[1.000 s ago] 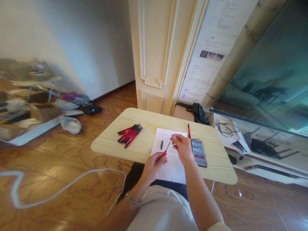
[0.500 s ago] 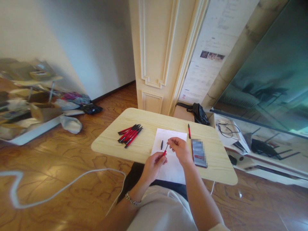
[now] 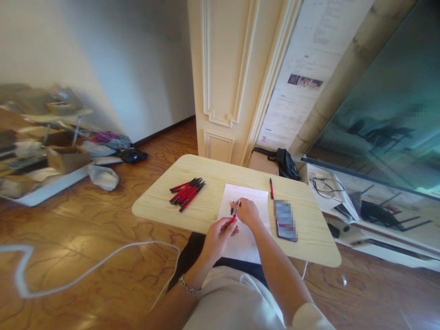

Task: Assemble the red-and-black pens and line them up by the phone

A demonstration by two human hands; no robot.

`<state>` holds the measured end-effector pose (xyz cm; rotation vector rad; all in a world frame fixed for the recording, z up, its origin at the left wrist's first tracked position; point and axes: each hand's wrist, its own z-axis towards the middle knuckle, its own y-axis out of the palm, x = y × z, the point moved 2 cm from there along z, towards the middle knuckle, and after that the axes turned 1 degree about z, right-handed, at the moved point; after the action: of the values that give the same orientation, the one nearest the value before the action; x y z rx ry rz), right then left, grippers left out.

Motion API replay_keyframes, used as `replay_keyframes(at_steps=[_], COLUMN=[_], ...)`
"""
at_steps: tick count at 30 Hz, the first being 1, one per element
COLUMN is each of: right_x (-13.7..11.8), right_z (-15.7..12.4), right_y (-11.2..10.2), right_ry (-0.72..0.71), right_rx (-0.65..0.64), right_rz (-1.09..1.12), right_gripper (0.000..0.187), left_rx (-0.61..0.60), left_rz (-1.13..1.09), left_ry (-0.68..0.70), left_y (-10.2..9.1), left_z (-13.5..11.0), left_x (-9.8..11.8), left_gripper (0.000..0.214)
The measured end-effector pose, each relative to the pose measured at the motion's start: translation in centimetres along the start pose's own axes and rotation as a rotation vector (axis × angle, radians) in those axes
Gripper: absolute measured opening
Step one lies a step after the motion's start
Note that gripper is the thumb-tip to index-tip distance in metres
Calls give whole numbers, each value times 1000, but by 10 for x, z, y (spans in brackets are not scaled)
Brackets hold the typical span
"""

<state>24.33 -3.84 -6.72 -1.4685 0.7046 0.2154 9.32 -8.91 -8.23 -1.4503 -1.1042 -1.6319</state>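
Observation:
My left hand [image 3: 220, 231] is closed around the red barrel of a pen [image 3: 234, 218], which points up and away with a thin inner part showing at its top end. Just beyond it, my right hand [image 3: 246, 211] reaches down over a white sheet of paper [image 3: 244, 243]. Its fingertips are at a small black pen part [image 3: 232, 210] on the sheet and appear to pinch it; the pen in my left hand partly hides them. To the left lies a pile of several red and black pens [image 3: 187, 193].
A single red and black pen [image 3: 271, 189] lies right of the paper, above a phone [image 3: 285, 221] with a blurred screen. All rest on a pale wooden table [image 3: 158, 201]. A black bag [image 3: 287, 164] sits behind its far edge. A white cable [image 3: 103, 263] crosses the floor at left.
My right hand has moved left and down from the pen's upper end to the black part on the paper. My left hand keeps the red barrel almost in place.

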Motion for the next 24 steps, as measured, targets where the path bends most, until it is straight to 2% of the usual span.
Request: replay_keyframes(at_steps=[4,8,10,13,17,20,24], right_x=[-11,-6,0,10,12,7,-3], right_z=[10,19,21,17,5,-3,-9], right_y=[6,4,0,-12,-36,-51,-57], right_ry=[53,52,16,-30,-77,-92,-118], right_rx=[-36,-43,-42,-23,85,156,157], right_rz=[-153,-88,77,507,1026,1186,1255], right_gripper=[41,29,25,26,33,35,33], left_rx=[7,9,6,3,-2,-15,-24], left_rz=[11,15,6,-6,-20,-21,-8], left_ry=[6,7,10,6,1,18,38], left_y=[-2,-3,-3,-2,0,3,5], left_z=[1,1,0,0,0,-1,-2], left_x=[1,2,3,2,-2,-2,-1], left_gripper=[32,31,31,31,32,32,32])
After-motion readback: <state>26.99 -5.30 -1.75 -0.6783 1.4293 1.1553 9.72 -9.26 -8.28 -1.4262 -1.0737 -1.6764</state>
